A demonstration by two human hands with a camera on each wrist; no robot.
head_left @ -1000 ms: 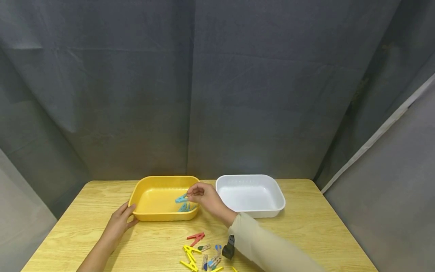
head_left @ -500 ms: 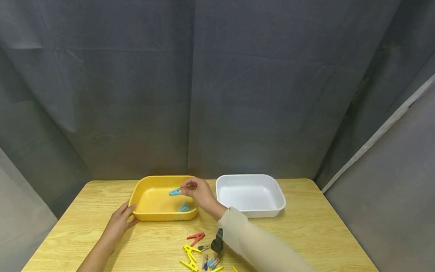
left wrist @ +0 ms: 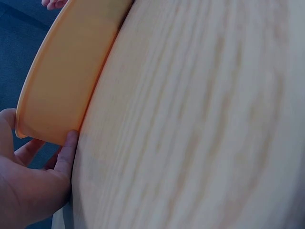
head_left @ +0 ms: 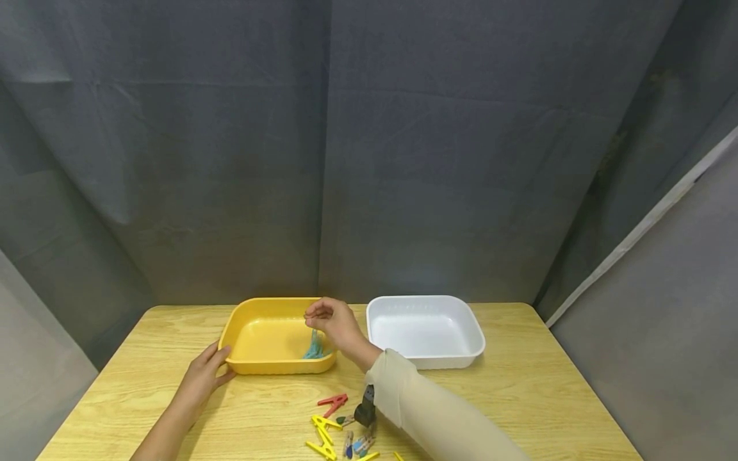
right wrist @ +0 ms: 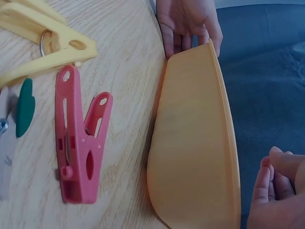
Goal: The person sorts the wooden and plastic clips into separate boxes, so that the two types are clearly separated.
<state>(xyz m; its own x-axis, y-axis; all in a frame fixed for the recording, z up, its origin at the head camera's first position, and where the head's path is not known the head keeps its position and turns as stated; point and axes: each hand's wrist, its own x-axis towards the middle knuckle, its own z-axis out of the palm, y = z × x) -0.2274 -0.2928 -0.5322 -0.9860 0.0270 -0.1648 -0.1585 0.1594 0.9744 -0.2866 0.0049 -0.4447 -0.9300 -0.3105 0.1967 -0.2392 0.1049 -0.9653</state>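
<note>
A pale sleeve [head_left: 441, 410] dressed the right side; the left forearm [head_left: 175, 417] was bare.
Toward 5 o'clock in the head view, the long, plain beige fabric looked loosely cut, with soft creases and a wide cuff [head_left: 391, 384] that stopped at the wrist. A black gadget [head_left: 366, 408] with a rounded lower end sat at the cuff's 8 o'clock side. The right hand [head_left: 337, 326] and left hand [head_left: 202, 371] were bare.

No legible txt, nos. or logos
</note>
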